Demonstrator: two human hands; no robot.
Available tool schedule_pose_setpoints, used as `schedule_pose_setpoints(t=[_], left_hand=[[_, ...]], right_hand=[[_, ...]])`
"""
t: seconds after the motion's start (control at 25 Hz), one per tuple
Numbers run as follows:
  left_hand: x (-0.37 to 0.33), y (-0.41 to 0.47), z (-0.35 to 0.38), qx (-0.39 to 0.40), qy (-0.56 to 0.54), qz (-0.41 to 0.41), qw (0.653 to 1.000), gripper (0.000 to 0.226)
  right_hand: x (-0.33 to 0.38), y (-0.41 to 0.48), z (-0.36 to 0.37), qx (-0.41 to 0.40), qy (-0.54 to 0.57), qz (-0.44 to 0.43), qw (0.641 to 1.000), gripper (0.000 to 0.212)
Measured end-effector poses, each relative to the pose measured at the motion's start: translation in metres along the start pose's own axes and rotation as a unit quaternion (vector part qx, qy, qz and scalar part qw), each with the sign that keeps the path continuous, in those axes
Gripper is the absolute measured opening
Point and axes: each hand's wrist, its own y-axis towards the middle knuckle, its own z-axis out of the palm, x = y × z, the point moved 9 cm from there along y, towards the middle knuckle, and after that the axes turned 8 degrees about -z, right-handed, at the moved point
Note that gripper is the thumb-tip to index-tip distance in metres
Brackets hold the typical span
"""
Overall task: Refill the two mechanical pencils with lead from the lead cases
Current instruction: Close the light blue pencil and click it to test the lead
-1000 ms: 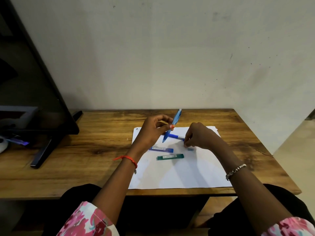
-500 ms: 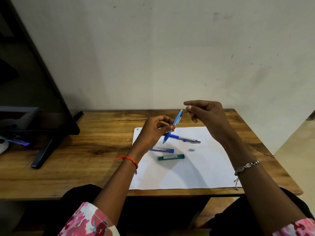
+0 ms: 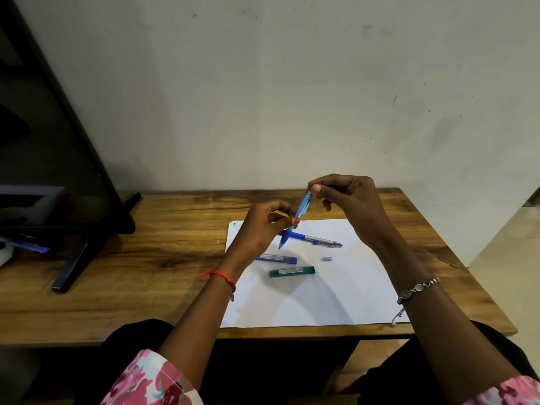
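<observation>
My left hand [image 3: 260, 229] grips a light blue mechanical pencil [image 3: 302, 209] near its lower end, holding it tilted with the tip down over a white paper sheet [image 3: 321, 302]. Thumb and forefinger of my right hand [image 3: 350, 203] pinch the pencil's top end. A second pencil [image 3: 317, 240], blue and silver, lies on the sheet behind the first one's tip. A blue lead case [image 3: 280, 259] and a green lead case [image 3: 292, 271] lie side by side on the paper. A small clear blue cap [image 3: 326, 259] rests to their right.
The sheet lies on a wooden table [image 3: 146, 258] against a pale wall. A dark monitor [image 3: 58, 171] on a stand fills the table's left end. The table's front edge runs just above my lap.
My right hand left the small cap on the paper, rose, and now pinches the top end of the light blue pencil. My left hand has kept the pencil in place.
</observation>
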Motion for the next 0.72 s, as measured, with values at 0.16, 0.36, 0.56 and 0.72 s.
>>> schedule_pose_setpoints(t=[0.16, 0.36, 0.56, 0.72], left_hand=[[0.001, -0.001, 0.001, 0.007, -0.006, 0.000, 1.000, 0.009], [0.000, -0.001, 0.002, 0.010, 0.003, 0.001, 1.000, 0.009], [0.001, -0.001, 0.002, 0.012, -0.005, 0.004, 1.000, 0.009], [0.002, -0.001, 0.001, 0.010, -0.019, 0.003, 1.000, 0.011]], right_hand=[[0.000, 0.000, 0.000, -0.002, -0.008, -0.004, 1.000, 0.014], [-0.002, 0.001, 0.001, -0.007, -0.021, -0.008, 1.000, 0.014], [-0.007, 0.000, 0.000, -0.025, 0.000, -0.009, 1.000, 0.014], [-0.010, 0.001, 0.001, -0.029, 0.034, -0.008, 0.999, 0.014]])
